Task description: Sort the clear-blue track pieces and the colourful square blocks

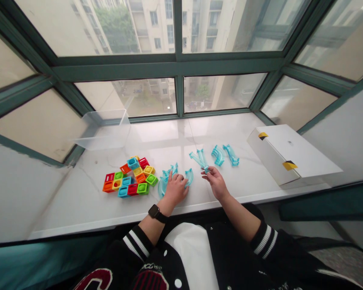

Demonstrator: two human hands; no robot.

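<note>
My left hand rests, fingers spread, on a small heap of clear blue curved track pieces on the white windowsill. My right hand pinches the near end of a straight blue track piece that points away from me. Two more blue track pieces lie just beyond the right hand. A cluster of several colourful hollow cube blocks lies left of the left hand.
A clear plastic bin stands at the back left by the window. A white cardboard box with yellow-black tape sits at the right, overhanging the sill's edge. Window glass bounds the sill at the back.
</note>
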